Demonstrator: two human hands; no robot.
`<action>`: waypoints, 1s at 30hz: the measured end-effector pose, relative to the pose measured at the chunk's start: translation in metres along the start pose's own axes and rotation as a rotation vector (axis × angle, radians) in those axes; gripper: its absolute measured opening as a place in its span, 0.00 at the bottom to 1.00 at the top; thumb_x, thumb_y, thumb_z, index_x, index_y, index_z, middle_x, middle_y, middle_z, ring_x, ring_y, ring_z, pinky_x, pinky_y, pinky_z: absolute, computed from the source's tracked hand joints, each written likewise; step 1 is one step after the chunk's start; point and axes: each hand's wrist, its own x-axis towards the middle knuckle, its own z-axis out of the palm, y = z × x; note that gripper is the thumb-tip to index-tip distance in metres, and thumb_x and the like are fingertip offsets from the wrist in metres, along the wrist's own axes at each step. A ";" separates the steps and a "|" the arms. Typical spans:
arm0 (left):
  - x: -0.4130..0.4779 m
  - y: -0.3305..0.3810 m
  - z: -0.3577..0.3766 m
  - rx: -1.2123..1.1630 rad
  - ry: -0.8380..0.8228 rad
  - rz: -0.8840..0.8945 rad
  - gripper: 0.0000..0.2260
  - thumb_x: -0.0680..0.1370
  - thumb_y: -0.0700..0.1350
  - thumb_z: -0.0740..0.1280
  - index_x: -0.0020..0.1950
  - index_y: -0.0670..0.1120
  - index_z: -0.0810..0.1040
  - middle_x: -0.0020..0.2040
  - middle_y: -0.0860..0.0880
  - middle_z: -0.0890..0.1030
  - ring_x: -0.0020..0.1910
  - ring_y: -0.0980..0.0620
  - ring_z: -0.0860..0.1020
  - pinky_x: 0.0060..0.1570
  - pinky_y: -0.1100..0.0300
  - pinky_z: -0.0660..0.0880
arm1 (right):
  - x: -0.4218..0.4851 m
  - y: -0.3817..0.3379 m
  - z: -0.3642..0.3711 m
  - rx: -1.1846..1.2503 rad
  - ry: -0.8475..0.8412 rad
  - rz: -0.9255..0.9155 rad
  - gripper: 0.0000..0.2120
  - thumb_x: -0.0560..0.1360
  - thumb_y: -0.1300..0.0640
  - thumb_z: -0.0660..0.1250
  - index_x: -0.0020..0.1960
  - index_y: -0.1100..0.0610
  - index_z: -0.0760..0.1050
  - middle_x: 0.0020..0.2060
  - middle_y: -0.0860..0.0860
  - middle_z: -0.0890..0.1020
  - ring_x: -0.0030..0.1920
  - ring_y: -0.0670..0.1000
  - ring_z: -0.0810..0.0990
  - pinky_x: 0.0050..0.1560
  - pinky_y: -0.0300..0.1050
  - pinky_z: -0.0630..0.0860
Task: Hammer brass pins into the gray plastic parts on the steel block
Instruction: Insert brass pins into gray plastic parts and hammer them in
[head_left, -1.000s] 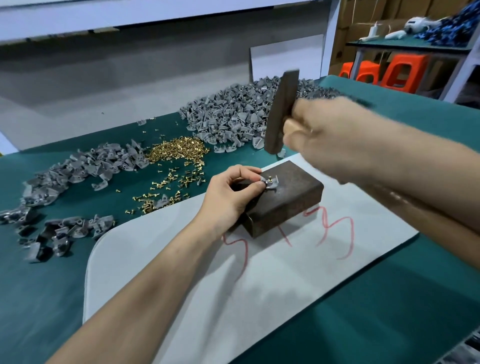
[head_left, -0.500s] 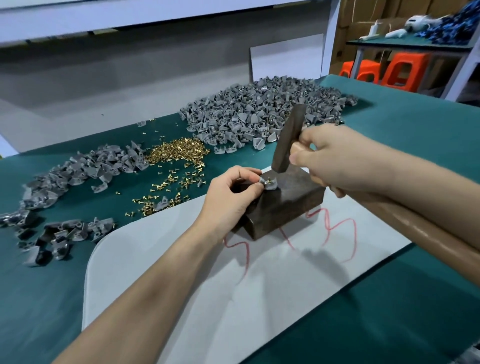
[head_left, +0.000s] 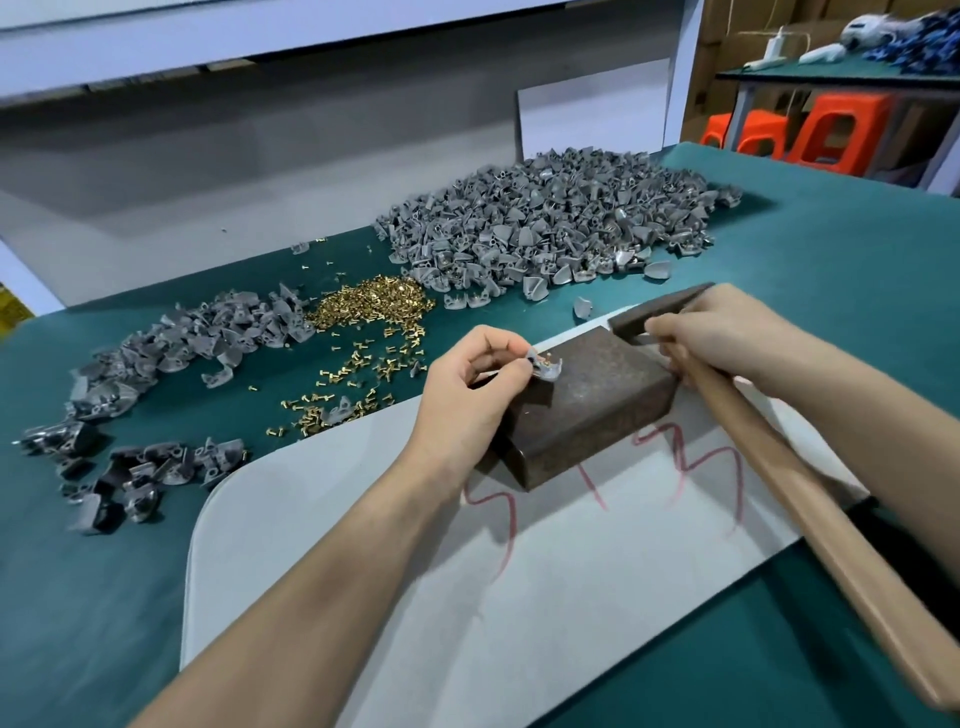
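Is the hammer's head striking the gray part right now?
No, the hammer head sits beyond the steel block, apart from the gray part the left hand pinches.

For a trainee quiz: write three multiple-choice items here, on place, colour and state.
1. The heap of small brass pins lies: A on the green table beside the smaller pile of gray plastic parts; B on the rusty steel block; C on the white sheet.
2. The sheet's scrawls are: A blue; B red; C black.
3. The wooden-handled hammer is: A lying loose; B raised overhead; C gripped by the right hand, head beside the block.
Key: 1A, pins on green cloth; 2B, red lines; 3C, fingers curled round it.
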 end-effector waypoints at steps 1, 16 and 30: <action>0.000 0.000 0.000 0.005 0.003 0.000 0.11 0.75 0.33 0.66 0.40 0.49 0.78 0.36 0.55 0.81 0.38 0.60 0.77 0.38 0.70 0.71 | 0.002 -0.002 -0.004 -0.266 0.056 -0.038 0.15 0.75 0.52 0.66 0.36 0.63 0.76 0.30 0.59 0.78 0.32 0.56 0.78 0.34 0.43 0.75; 0.000 0.000 -0.001 0.081 -0.014 0.065 0.07 0.76 0.37 0.68 0.44 0.48 0.81 0.39 0.55 0.83 0.41 0.60 0.79 0.47 0.68 0.74 | -0.049 -0.035 0.024 -0.034 -0.033 -0.730 0.07 0.66 0.51 0.75 0.42 0.52 0.82 0.34 0.44 0.82 0.37 0.36 0.77 0.39 0.24 0.68; 0.000 0.001 -0.002 0.092 -0.051 0.039 0.04 0.74 0.45 0.69 0.46 0.49 0.83 0.45 0.51 0.85 0.46 0.57 0.80 0.50 0.64 0.75 | -0.053 -0.028 0.026 -0.160 0.005 -0.702 0.07 0.69 0.47 0.71 0.45 0.48 0.81 0.34 0.42 0.74 0.39 0.43 0.72 0.48 0.49 0.73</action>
